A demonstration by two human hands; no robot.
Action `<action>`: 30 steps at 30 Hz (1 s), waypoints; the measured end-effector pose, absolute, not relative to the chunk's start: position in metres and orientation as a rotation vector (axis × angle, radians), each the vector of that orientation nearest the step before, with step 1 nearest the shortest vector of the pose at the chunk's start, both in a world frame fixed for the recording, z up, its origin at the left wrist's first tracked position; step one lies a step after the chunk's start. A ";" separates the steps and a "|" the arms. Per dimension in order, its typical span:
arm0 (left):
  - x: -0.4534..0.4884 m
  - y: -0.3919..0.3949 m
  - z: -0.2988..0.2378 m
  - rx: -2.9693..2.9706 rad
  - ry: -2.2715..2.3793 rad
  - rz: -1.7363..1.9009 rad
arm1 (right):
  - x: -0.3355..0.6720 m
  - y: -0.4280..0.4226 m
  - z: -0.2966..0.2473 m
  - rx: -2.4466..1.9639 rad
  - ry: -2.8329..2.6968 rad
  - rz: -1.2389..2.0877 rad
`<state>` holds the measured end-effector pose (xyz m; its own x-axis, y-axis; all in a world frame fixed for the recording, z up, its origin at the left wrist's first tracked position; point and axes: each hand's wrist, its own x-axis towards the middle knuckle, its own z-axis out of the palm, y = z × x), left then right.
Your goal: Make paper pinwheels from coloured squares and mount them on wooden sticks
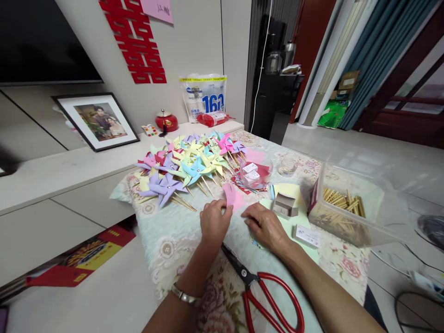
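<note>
My left hand (215,223) is closed on a piece of pink paper (233,197), pinched between thumb and fingers, with part of the sheet standing up. Just right of the paper, my right hand (266,227) rests low over the tablecloth, its fingers loosely bent and apart, with nothing visible in them. Scissors with red handles (297,311) lie between my forearms, blades pointing toward my left hand. Beyond my hands is a pile of pastel paper pinwheels (194,170) on sticks. Pale green paper (289,227) lies by my right hand, under a small white box (307,236) and an opened grey box (285,205).
A clear plastic bin (347,231) of wooden sticks (342,203) stands at the right. Behind the paper is a round clear container (255,172) with small boxes inside. A white cabinet (69,173) along the wall bears a framed photo (98,121) and a red pot (166,121).
</note>
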<state>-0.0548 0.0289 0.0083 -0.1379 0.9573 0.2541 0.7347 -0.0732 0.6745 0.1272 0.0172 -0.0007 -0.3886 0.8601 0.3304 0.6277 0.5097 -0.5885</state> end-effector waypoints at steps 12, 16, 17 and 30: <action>-0.063 0.005 0.022 0.933 0.954 1.265 | 0.130 0.021 0.010 -1.257 -1.421 0.959; -0.064 -0.002 0.021 0.874 0.780 1.212 | 0.126 0.019 0.018 -1.057 -1.138 1.389; -0.065 -0.003 0.020 0.887 0.791 1.191 | 0.125 0.017 0.021 -0.987 -1.085 1.471; -0.079 -0.014 0.022 1.903 1.471 0.940 | 0.125 0.019 0.009 -0.852 -0.961 1.483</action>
